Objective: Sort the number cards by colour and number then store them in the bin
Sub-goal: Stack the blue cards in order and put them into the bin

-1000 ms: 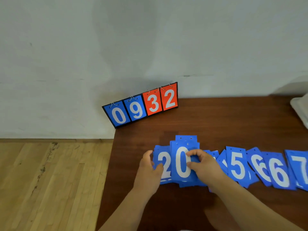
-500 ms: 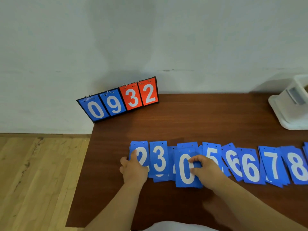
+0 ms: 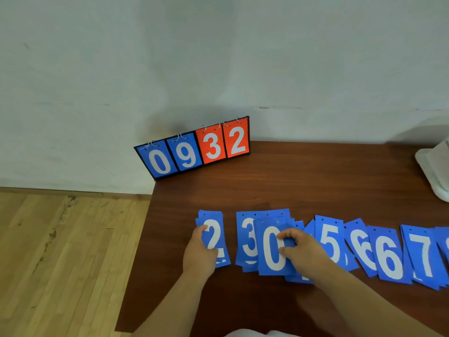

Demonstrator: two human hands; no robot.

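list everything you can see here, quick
scoreboard stand: one, two blue panels 0 9 and two red panels 3 2, back left corner of table
loose number cards: many, overlap hides the count, blue, row along near side, running off right edge; tops read 2, 3, 0, 5, 6, 6, 7
bin: one, white, far right, partly cut off
table: one, dark brown wood
floor: light wood, left
wall: pale, behind
left hand: holds 2 pile
right hand: pinches 0 card, overlapping 3 pile
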